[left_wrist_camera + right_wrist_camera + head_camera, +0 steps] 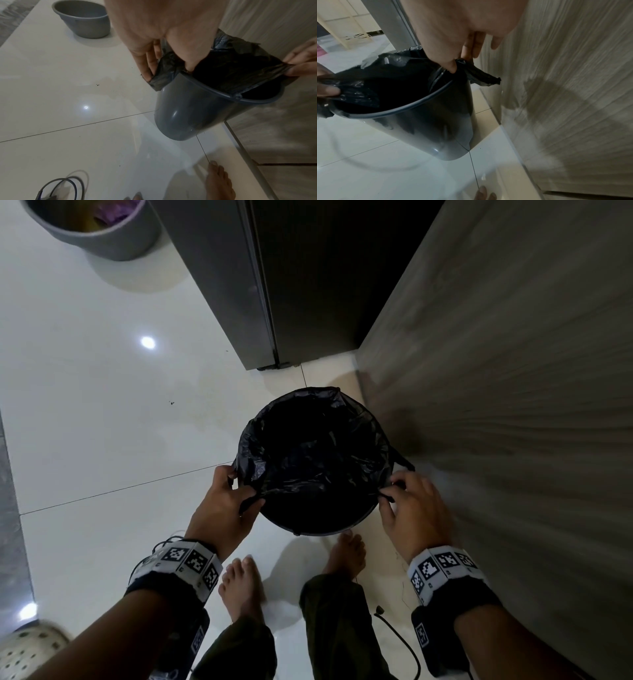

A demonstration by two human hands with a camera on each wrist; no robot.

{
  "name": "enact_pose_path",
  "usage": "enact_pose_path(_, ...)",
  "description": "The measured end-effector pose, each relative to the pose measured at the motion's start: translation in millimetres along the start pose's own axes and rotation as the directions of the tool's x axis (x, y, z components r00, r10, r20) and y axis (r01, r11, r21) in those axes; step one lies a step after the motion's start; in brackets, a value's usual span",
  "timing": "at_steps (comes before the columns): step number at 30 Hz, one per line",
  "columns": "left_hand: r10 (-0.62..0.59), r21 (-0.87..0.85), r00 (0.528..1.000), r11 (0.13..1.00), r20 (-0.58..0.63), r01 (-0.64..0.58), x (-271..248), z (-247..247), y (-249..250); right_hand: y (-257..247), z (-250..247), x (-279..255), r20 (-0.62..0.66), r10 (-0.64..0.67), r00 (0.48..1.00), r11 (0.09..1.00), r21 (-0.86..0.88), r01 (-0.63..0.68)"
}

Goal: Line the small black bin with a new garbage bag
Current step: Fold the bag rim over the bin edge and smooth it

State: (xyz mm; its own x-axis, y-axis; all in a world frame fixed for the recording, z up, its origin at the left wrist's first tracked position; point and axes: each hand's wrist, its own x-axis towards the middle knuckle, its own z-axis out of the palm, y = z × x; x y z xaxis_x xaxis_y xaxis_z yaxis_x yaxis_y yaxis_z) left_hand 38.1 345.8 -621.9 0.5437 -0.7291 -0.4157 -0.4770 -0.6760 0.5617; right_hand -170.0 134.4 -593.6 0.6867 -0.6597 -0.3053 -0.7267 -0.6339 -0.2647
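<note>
The small dark bin (308, 523) (188, 111) (436, 128) stands on the tiled floor beside a wooden cabinet. A black garbage bag (308, 440) (240, 70) (385, 75) sits inside it, its mouth draped over the far rim and stretched open across the near side. My left hand (227, 494) (164, 63) pinches the bag's edge at the bin's left rim. My right hand (400, 494) (457, 63) pinches the bag's edge at the right rim. The near rim of the bin is bare of bag.
A grey bucket (99, 231) (84, 20) stands at the far left. A dark appliance (274, 285) rises behind the bin, and the wooden cabinet (513, 371) hems it on the right. My bare feet (346, 553) stand just before the bin. A cable (400, 642) lies on the floor.
</note>
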Motion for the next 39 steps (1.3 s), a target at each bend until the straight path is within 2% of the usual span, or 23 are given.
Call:
enact_pose_path(4, 0.034, -0.024, 0.999, 0.999, -0.041, -0.035, -3, -1, 4, -2, 5, -4, 0.136, 0.008, 0.991, 0.982, 0.186, -0.034)
enact_pose_path(6, 0.066, -0.058, 0.997, 0.996, -0.045, -0.068, -5, 0, 5, -4, 5, -8, 0.171, 0.021, 0.985, 0.973, 0.222, -0.06)
enact_pose_path(13, 0.047, -0.068, 0.999, 0.997, 0.004, -0.046, -8, 4, -3, -11, 15, -12, 0.292, 0.052, 0.955, 0.98, 0.168, -0.105)
enact_pose_path(17, 0.084, -0.143, 0.996, 0.986, -0.026, -0.087, -11, 2, -6, -13, 16, -15, 0.229, 0.062, 0.971, 0.954, 0.272, -0.125)
enact_pose_path(20, 0.093, -0.192, 0.995, 0.976, -0.041, -0.1, -13, 1, -8, -10, 20, -22, 0.197, 0.119, 0.973, 0.913, 0.364, -0.185)
enact_pose_path(24, 0.103, -0.155, 0.993, 0.982, -0.053, -0.11, -16, 4, -14, -6, 29, -30, 0.181, 0.199, 0.963, 0.879, 0.402, -0.257)
enact_pose_path(26, 0.067, -0.15, 0.997, 0.986, -0.024, -0.069, -18, 7, -13, -7, 34, -32, 0.193, 0.249, 0.949, 0.849, 0.428, -0.31)
enact_pose_path(29, 0.016, -0.182, 1.0, 0.983, 0.027, -0.01, -23, 9, -7, -10, 34, -30, 0.285, 0.342, 0.896, 0.776, 0.451, -0.44)
enact_pose_path(32, -0.003, -0.22, 0.999, 0.975, 0.048, 0.014, -28, 11, 0, -13, 33, -30, 0.341, 0.37, 0.864, 0.726, 0.473, -0.498)
enact_pose_path(34, 0.003, -0.178, 1.0, 0.984, 0.002, -0.002, -30, 12, 2, -14, 36, -30, 0.319, 0.387, 0.865, 0.703, 0.505, -0.501)
enact_pose_path(36, 0.02, -0.055, 0.996, 0.998, -0.088, -0.025, -31, 15, 2, -14, 37, -31, 0.294, 0.383, 0.876, 0.695, 0.533, -0.483)
enact_pose_path(39, 0.057, 0.144, 0.986, 0.989, -0.154, -0.035, -32, 18, 4, -17, 34, -32, 0.276, 0.315, 0.908, 0.772, 0.482, -0.415)
